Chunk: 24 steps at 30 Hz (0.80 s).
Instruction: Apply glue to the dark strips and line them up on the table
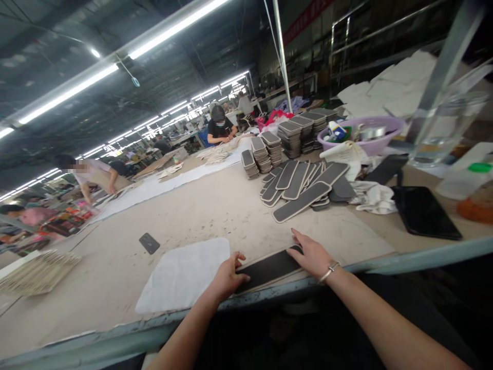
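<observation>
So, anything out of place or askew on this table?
Only mildly: the loose pile of dark strips is fanned out crookedly beside neat stacks, and one small dark piece lies alone. The strip under the left hand and right hand lies flat.

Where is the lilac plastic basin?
Head view, far right: the lilac plastic basin sits behind the loose pile of grey oblong pads, right of the stacked ones.

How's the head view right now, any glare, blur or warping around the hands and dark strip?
Head view: wide-angle warp bows the table edge; ceiling tube lights blow out; left hand, right hand and dark strip look sharp, evenly lit; clear container at right smears.
</observation>
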### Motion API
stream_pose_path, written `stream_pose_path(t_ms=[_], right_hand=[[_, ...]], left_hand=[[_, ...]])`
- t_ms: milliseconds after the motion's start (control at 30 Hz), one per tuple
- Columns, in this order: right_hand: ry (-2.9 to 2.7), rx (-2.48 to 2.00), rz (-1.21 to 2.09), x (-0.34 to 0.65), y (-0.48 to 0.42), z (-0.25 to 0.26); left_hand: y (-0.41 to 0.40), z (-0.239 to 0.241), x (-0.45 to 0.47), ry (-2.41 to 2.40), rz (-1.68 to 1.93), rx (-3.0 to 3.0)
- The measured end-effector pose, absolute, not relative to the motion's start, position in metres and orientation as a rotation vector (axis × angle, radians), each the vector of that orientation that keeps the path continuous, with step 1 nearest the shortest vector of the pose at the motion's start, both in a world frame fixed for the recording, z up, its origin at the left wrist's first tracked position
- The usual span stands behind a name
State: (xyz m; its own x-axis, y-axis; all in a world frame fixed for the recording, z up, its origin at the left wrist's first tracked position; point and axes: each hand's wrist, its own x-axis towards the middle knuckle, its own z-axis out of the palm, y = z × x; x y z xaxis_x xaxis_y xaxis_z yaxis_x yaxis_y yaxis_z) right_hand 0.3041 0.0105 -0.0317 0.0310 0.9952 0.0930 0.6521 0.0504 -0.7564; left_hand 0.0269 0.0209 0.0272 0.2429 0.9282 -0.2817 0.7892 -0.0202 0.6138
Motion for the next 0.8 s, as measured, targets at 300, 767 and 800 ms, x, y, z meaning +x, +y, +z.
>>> stream_pose_path(t_ms=[300, 767, 800], right_hand=[[-1.205, -1.532, 1.01, 0.316, 0.012, -0.006], [-0.959, -1.359, 1.11, 0.318, 0.004, 0.021], [-0.96, -1.378, 1.091, 0.318, 0.004, 0.022]], left_hand=[[-0.013, 0.031, 0.049, 1.263, 0.537, 1.16], [-0.06, 0.003, 0.095, 1.12, 0.607, 0.786], [-0.06, 0.002, 0.097, 1.16, 0.6, 0.795]])
